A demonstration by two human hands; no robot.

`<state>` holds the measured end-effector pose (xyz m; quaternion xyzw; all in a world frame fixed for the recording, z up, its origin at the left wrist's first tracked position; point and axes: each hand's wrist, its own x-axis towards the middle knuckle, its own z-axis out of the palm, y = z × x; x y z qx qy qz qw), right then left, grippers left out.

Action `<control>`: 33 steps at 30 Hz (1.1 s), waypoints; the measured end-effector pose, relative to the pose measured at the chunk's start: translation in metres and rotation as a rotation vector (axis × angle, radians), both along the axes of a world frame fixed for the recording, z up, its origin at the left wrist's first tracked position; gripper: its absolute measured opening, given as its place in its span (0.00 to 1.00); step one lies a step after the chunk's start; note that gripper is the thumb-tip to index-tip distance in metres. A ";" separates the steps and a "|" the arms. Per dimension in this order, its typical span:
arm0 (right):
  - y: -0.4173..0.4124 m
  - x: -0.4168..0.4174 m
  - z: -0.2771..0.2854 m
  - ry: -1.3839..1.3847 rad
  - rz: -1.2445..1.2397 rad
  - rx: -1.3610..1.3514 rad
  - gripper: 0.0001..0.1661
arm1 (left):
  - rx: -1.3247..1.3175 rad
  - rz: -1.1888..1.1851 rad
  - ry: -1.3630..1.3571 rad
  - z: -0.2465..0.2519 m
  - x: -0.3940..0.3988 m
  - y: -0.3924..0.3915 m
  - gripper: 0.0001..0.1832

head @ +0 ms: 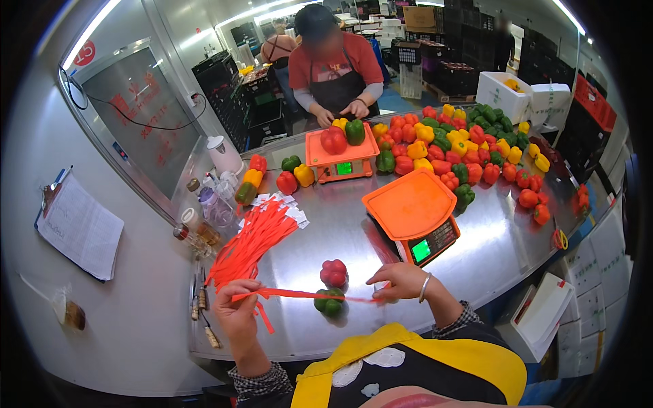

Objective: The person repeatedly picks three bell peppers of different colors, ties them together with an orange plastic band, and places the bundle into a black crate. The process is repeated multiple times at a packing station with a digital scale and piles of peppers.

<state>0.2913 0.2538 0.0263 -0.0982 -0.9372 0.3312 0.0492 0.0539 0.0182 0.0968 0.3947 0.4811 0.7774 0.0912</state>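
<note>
My left hand [238,313] pinches one end of a red net sleeve [301,293], whose short tail hangs below the fingers. The sleeve stretches sideways to my right hand [403,282], which grips its other end; that end is blurred, with something pale at the fingers. Under the stretched sleeve, a red bell pepper [334,273] and a green bell pepper [331,305] sit together on the metal table [291,336]. Left of them lies a pile of red net sleeves [250,245] with white tags [298,217].
An orange scale [410,204] stands ahead of my right hand. Across the table a co-worker [334,66] stands behind another scale [339,153] bearing peppers. Mixed bell peppers [459,145] cover the far right. Bottles [217,206] and wooden-handled tools [211,336] line the left edge; scissors [560,238] lie right.
</note>
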 end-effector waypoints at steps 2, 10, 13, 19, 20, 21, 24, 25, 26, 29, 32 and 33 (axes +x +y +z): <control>-0.013 -0.015 0.016 0.173 -0.022 -0.123 0.18 | -0.105 -0.077 -0.095 -0.004 0.013 0.015 0.08; -0.045 -0.062 0.014 0.552 0.161 -0.999 0.09 | -0.371 -0.265 -0.043 -0.045 0.068 0.061 0.03; -0.049 -0.058 0.017 0.529 0.032 -1.302 0.07 | -0.468 -0.082 0.084 -0.072 0.054 0.058 0.05; -0.048 -0.062 -0.002 0.177 0.004 -1.133 0.10 | -0.139 -0.176 -0.628 -0.064 0.040 0.074 0.12; -0.048 -0.063 -0.015 0.152 0.064 -0.981 0.11 | -0.090 -0.288 -0.652 -0.068 0.029 0.069 0.11; -0.048 -0.065 -0.021 0.135 0.124 -0.825 0.11 | -0.041 -0.402 -0.663 -0.069 0.022 0.065 0.11; -0.042 -0.077 -0.039 0.360 -0.117 -0.846 0.11 | -0.323 -0.280 -0.344 -0.065 0.036 0.057 0.06; -0.037 -0.082 -0.042 0.456 -0.199 -0.915 0.10 | -0.434 -0.211 -0.175 -0.069 0.039 0.055 0.05; -0.026 -0.081 -0.037 0.332 -0.155 -1.170 0.11 | -0.514 -0.230 -0.118 -0.075 0.039 0.051 0.05; -0.023 -0.075 -0.012 0.463 -0.186 -1.541 0.11 | -0.624 -0.180 -0.099 -0.085 0.035 0.051 0.05; -0.024 -0.075 -0.034 0.440 0.326 -1.893 0.11 | -0.431 -0.024 -0.207 -0.096 0.030 0.064 0.06; -0.031 -0.074 -0.031 0.416 0.180 -1.676 0.12 | -0.360 0.002 -0.287 -0.090 0.035 0.068 0.07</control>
